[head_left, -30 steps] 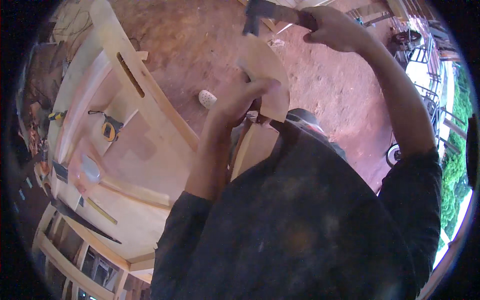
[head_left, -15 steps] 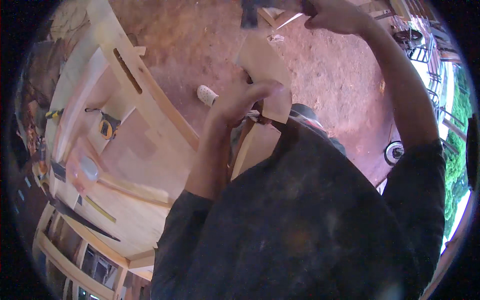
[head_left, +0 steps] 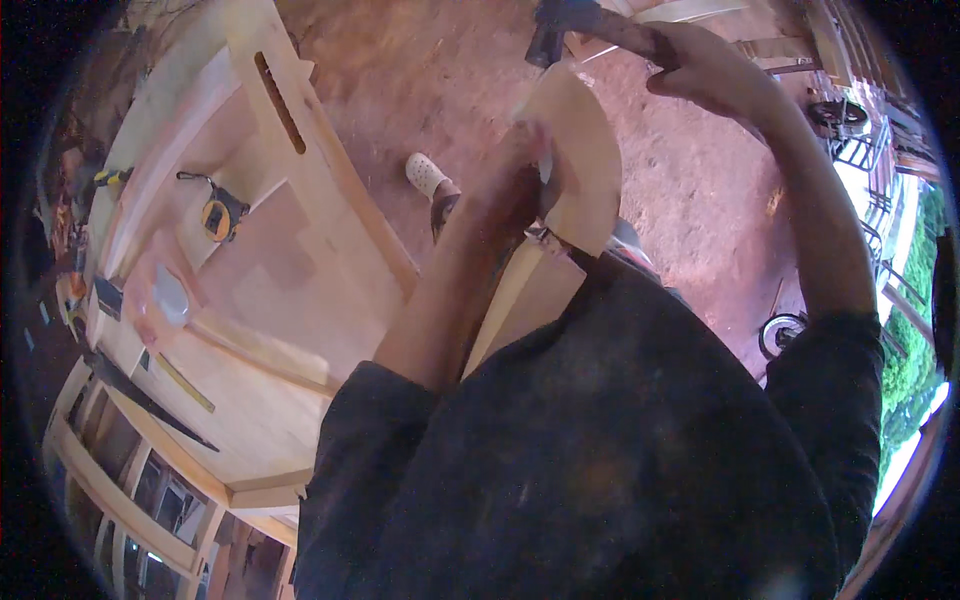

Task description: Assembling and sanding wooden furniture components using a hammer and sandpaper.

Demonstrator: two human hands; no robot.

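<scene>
A hammer [head_left: 606, 30] is in my right hand [head_left: 705, 75], its fingers wrapped round the handle. The dark head hangs just above the top end of a curved, pale wooden piece [head_left: 588, 165]. That piece stands over a second wooden part [head_left: 530, 295] near my lap, and my left hand [head_left: 512, 180] is closed at its left edge. Most of the left fingers are hidden behind the wood or blurred. A small pale sliver shows beside the hand, too unclear to name.
On my left is a wooden workbench or panel [head_left: 290, 240] with a slotted board [head_left: 318, 150]. A tape measure [head_left: 220, 215], a hand saw [head_left: 150, 400] and a yellow strip [head_left: 186, 382] lie there. A shoe [head_left: 427, 172] shows on the dirt floor; wheels [head_left: 783, 335] stand at right.
My left thumb has left the face of the curved piece, and the hand now sits higher on its left edge. The whole view has shifted slightly; the hammer stays near the wood's top.
</scene>
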